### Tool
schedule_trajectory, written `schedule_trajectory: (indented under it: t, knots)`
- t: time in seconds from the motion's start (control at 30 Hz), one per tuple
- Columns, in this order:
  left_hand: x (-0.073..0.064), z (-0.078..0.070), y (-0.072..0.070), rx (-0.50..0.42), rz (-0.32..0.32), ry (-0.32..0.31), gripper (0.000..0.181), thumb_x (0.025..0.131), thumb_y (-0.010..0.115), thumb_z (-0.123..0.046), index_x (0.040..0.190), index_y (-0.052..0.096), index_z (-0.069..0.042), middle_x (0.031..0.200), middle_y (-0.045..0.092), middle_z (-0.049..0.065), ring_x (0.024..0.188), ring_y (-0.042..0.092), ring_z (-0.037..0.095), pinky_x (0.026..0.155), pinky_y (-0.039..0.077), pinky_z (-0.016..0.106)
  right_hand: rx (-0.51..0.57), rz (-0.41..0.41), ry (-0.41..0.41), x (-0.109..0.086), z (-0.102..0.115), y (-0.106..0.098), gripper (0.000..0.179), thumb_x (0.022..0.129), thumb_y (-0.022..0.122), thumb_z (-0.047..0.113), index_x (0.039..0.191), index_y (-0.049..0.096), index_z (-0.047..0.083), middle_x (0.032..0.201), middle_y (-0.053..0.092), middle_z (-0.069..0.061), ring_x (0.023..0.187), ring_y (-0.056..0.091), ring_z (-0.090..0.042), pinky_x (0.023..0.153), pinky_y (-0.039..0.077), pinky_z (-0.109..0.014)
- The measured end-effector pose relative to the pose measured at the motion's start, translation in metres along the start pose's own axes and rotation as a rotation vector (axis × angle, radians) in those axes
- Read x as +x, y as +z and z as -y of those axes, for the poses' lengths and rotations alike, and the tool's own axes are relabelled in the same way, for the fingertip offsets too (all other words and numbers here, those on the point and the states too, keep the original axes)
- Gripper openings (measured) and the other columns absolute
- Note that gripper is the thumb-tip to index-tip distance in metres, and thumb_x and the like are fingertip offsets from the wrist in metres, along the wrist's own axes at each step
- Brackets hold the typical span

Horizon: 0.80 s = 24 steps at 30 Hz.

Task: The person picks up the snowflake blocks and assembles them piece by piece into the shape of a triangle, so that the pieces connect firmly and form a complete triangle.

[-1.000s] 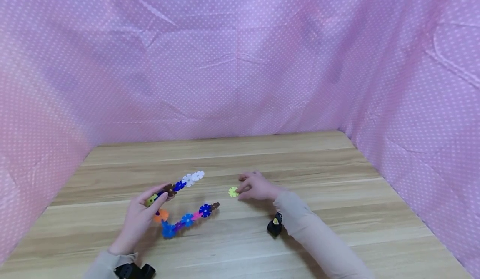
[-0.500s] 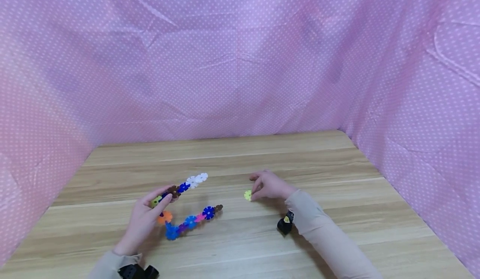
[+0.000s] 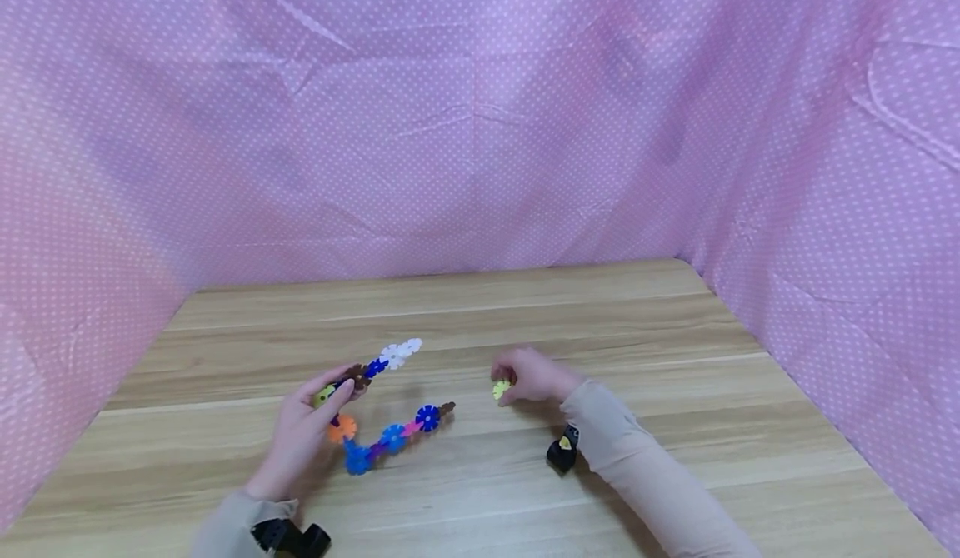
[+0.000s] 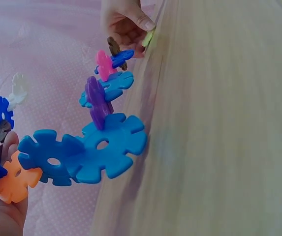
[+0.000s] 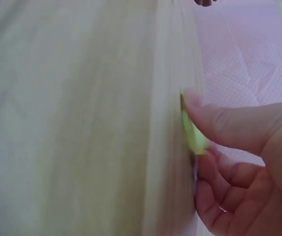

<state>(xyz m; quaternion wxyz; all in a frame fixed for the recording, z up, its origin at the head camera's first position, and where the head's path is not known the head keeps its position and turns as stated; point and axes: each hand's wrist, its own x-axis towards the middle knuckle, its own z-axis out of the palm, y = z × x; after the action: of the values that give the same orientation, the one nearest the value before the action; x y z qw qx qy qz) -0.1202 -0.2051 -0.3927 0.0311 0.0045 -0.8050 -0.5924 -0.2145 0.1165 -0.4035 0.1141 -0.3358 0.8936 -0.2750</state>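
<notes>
My left hand (image 3: 300, 425) grips a bent chain of linked plastic snowflake discs (image 3: 393, 438) between thumb and fingers. White discs (image 3: 400, 352) form its upper end, and an orange disc (image 4: 17, 178) sits just below the hand. From there two blue discs (image 4: 113, 142) lead into purple, light blue, pink, dark blue and brown ones. To the right, my right hand (image 3: 534, 375) pinches a single yellow-green snowflake disc (image 3: 501, 389) by its edge, thumb against fingers. In the right wrist view that yellow-green disc (image 5: 194, 132) is seen nearly edge-on, close to the tabletop.
The wooden table (image 3: 637, 316) spreads under both hands. A pink dotted cloth (image 3: 480, 166) hangs behind it and along both sides. Black wrist cameras (image 3: 562, 451) are strapped at both sleeves.
The right hand draws the yellow-green disc to the right, then tilts it up between thumb and fingers. My left hand, with the chain, shifts slightly right.
</notes>
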Motion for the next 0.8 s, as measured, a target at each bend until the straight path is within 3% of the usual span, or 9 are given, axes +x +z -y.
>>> schedule_trajectory:
  t: [0.1,0.17,0.23,0.3,0.4,0.47,0.6,0.8]
  knots:
    - [0.003,0.001,0.004,-0.088,-0.015,-0.06,0.046,0.097,0.053,-0.032,0.133,0.051,-0.003,0.116,0.066,-0.001,0.098,0.064,-0.001,0.087,0.045,0.01,0.034,-0.009,0.063,0.0,0.0,0.003,0.024,0.08,0.075,0.016,0.069,0.055,0.008,0.061,0.041,0.008,0.057,0.037,-0.004,0.053,0.031,-0.017]
    - [0.006,0.001,0.01,-0.162,-0.035,-0.095,0.046,0.097,0.053,-0.031,0.133,0.05,-0.002,0.111,0.067,-0.006,0.097,0.064,0.0,0.088,0.048,0.014,0.137,-0.024,0.119,0.0,0.0,0.007,0.028,0.086,0.069,0.02,0.067,0.052,0.008,0.06,0.04,0.007,0.055,0.036,-0.006,0.052,0.03,-0.018]
    - [0.009,0.0,0.017,-0.245,-0.056,-0.117,0.045,0.098,0.052,-0.027,0.133,0.049,0.0,0.106,0.067,-0.009,0.095,0.065,0.001,0.089,0.05,0.018,0.317,-0.04,0.162,0.0,0.0,0.011,0.025,0.092,0.061,0.024,0.075,0.056,0.006,0.068,0.052,0.002,0.059,0.045,-0.006,0.056,0.037,-0.019]
    - [0.011,-0.001,0.025,-0.311,-0.079,-0.126,0.044,0.098,0.052,-0.024,0.133,0.049,0.002,0.102,0.065,-0.01,0.093,0.065,0.001,0.089,0.051,0.021,0.557,-0.053,0.184,0.001,0.0,0.017,0.026,0.096,0.054,0.025,0.088,0.059,0.0,0.089,0.064,-0.006,0.07,0.054,-0.009,0.066,0.047,-0.022]
    - [0.014,-0.001,0.038,-0.381,-0.095,-0.133,0.043,0.099,0.051,-0.021,0.134,0.047,0.004,0.1,0.064,-0.011,0.091,0.065,0.002,0.088,0.051,0.022,0.852,-0.056,0.148,0.001,0.0,0.025,0.03,0.099,0.048,0.024,0.099,0.056,-0.005,0.116,0.063,-0.015,0.085,0.061,-0.013,0.083,0.052,-0.029]
    - [0.016,-0.001,0.047,-0.412,-0.106,-0.143,0.042,0.099,0.05,-0.02,0.133,0.048,0.004,0.099,0.063,-0.01,0.091,0.065,0.003,0.087,0.052,0.022,0.982,-0.057,0.117,0.001,-0.001,0.03,0.026,0.1,0.045,0.022,0.097,0.054,-0.003,0.115,0.063,-0.015,0.088,0.061,-0.014,0.086,0.053,-0.031]
    - [0.019,0.0,0.063,-0.453,-0.12,-0.17,0.04,0.099,0.049,-0.019,0.133,0.049,0.002,0.101,0.065,-0.007,0.094,0.066,0.008,0.087,0.052,0.022,1.088,-0.098,0.081,0.002,-0.004,0.034,0.019,0.101,0.041,0.02,0.093,0.052,0.006,0.096,0.064,-0.003,0.084,0.061,-0.011,0.081,0.052,-0.028]
    - [0.02,-0.001,0.08,-0.473,-0.073,-0.174,0.041,0.101,0.045,-0.018,0.135,0.045,0.003,0.125,0.058,0.014,0.1,0.063,0.006,0.09,0.049,0.021,1.135,-0.257,0.174,0.004,-0.007,0.031,0.024,0.102,0.039,0.02,0.086,0.052,0.009,0.081,0.058,0.002,0.073,0.056,-0.008,0.072,0.048,-0.022]
